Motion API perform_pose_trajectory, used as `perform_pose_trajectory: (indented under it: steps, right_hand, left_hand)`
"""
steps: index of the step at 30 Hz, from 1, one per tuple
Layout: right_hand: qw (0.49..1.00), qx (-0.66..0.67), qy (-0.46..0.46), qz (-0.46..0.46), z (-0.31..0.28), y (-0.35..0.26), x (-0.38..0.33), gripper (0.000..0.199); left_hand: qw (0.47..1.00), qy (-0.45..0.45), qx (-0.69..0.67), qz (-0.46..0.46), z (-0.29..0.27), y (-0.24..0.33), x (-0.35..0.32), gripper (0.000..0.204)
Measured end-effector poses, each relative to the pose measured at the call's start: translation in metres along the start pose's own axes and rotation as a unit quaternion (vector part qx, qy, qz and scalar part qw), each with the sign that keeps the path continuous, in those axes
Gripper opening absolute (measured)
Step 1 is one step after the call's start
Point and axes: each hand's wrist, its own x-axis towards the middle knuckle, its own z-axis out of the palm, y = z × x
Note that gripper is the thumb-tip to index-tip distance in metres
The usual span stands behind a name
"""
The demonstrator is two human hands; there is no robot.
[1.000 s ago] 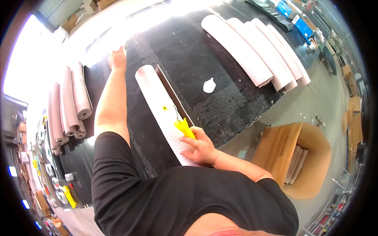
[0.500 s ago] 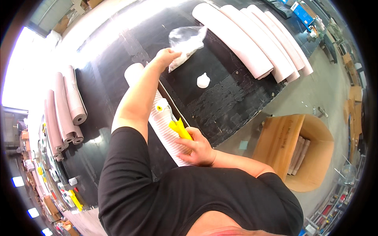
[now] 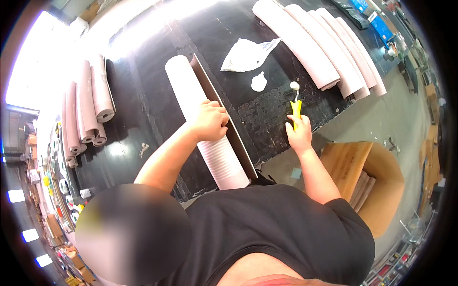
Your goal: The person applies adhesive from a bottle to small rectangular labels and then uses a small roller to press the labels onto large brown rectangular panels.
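Observation:
A pale pink ribbed mat roll (image 3: 224, 164) lies lengthwise on the black table before me, its loose edge raised along the right side. My left hand (image 3: 209, 121) rests over the middle of this roll, fingers curled round it toward the loose edge. Off to the right, my right hand (image 3: 300, 136) grips a small hand roller (image 3: 296, 107) by its yellow handle. The roller's white head points away from me, above or on the table; I cannot tell which. A plastic bag with white contents (image 3: 247, 55) and a small white capped container (image 3: 259, 82) lie beyond.
Several pale rolls (image 3: 305, 47) lie side by side at the far right. More brownish-pink rolls (image 3: 101, 90) are grouped on the left. An open cardboard box (image 3: 386, 186) holding rolls stands on the floor beyond the table edge at right. Blue boxes (image 3: 380, 26) sit at the far right.
My left hand has let go of the plastic bag and come back onto the mat roll. My right hand has carried the hand roller from over the mat roll out to the right.

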Motion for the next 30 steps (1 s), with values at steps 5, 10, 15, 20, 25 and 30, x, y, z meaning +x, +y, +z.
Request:
perform_pose_trajectory:
  steps: [5, 10, 15, 20, 25, 30]
  right_hand:
    - [0.967, -0.136, 0.157, -0.145, -0.011, -0.085, -0.001, 0.055]
    - [0.928, -0.047, -0.257, -0.267, 0.029, -0.147, -0.044, 0.056]
    - [0.894, -0.144, -0.311, -0.289, 0.042, -0.115, -0.045, 0.067]
    - [0.903, -0.115, -0.271, -0.313, 0.045, -0.11, -0.044, 0.064]
    - [0.955, 0.251, 0.043, -0.155, 0.057, -0.094, 0.001, 0.038]
    - [0.981, 0.147, 0.125, -0.003, 0.078, -0.061, 0.094, 0.086]
  left_hand:
    - [0.965, -0.21, 0.107, -0.113, -0.003, 0.013, 0.001, 0.069]
    - [0.963, -0.192, 0.138, -0.129, 0.023, 0.021, -0.018, 0.067]
    - [0.986, -0.046, 0.113, -0.114, 0.033, -0.005, -0.086, 0.052]
    - [0.958, -0.177, 0.093, -0.205, -0.004, 0.001, -0.08, 0.039]
    - [0.972, -0.123, 0.147, -0.138, 0.025, -0.005, -0.038, 0.071]
    - [0.962, -0.226, 0.087, -0.125, 0.017, -0.018, -0.02, 0.08]
